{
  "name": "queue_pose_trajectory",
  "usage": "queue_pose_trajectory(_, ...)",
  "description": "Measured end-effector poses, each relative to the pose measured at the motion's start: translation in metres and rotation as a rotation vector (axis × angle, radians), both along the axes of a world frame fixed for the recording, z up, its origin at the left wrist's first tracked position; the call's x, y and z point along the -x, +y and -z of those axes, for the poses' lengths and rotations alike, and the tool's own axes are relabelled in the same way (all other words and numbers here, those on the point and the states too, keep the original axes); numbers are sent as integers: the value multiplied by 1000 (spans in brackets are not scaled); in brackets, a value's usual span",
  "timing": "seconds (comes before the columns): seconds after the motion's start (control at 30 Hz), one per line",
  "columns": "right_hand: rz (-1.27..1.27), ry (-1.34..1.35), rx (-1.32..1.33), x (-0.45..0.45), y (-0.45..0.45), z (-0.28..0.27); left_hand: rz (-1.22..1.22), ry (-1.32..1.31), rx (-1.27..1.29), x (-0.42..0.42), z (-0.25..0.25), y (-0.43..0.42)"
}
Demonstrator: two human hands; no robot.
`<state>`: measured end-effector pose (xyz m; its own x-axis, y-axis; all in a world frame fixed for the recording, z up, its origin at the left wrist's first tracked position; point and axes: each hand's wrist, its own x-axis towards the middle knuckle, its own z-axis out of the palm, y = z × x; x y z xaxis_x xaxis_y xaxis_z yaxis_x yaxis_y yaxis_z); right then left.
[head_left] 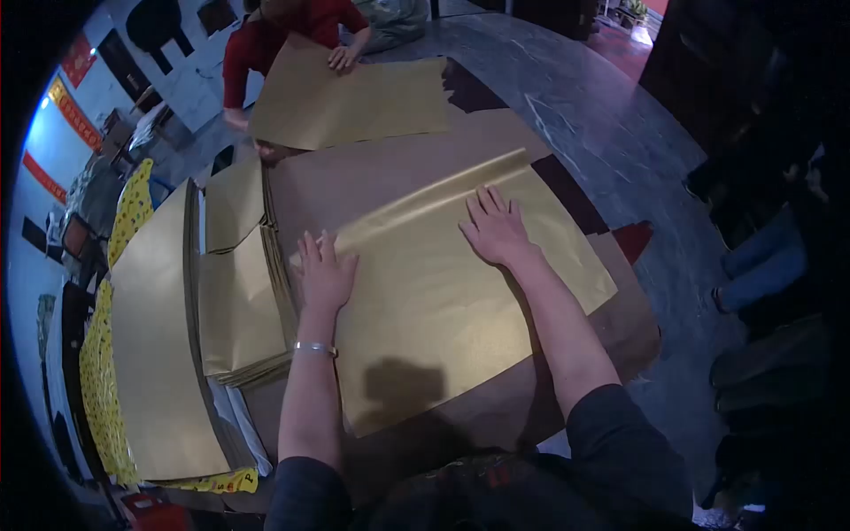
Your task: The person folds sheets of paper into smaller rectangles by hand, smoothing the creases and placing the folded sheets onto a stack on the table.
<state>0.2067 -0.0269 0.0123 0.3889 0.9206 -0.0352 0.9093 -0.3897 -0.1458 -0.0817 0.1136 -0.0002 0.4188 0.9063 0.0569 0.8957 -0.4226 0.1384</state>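
A large gold paper sheet (pixel 425 310) lies in front of me, its far edge curled up into a raised fold. My left hand (pixel 325 273) rests open near the sheet's far left corner, fingers pointing away from me. Farther right, my right hand (pixel 496 228) presses flat on the sheet just below the fold, its fingers spread. Beside my left hand is a stack of folded gold paper (pixel 243 310), with another folded piece on its upper part. Neither hand grips anything.
Brown covering (pixel 354 181) spreads over the table. To the far left stands a stack of large gold sheets (pixel 159 345) above yellow patterned material (pixel 97 389). Across the table, a person in a red top (pixel 292 26) handles another gold sheet (pixel 372 106).
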Motion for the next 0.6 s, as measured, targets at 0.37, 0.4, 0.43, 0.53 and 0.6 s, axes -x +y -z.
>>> queue_pose_trajectory(0.37,-437,66,-9,92,50,5,347,-322,-415,7,15,-3)
queue_pose_trajectory(0.4,-409,75,-16,89,51,5,347,-332,-398,7,13,-4)
queue_pose_trajectory(0.43,-390,77,-8,83,50,3,361,-368,-380,8,13,-5)
queue_pose_trajectory(0.53,-275,49,29,53,48,-2,327,-313,-361,7,5,-10)
queue_pose_trajectory(0.6,-208,57,-31,25,45,2,355,-316,-389,8,7,-8)
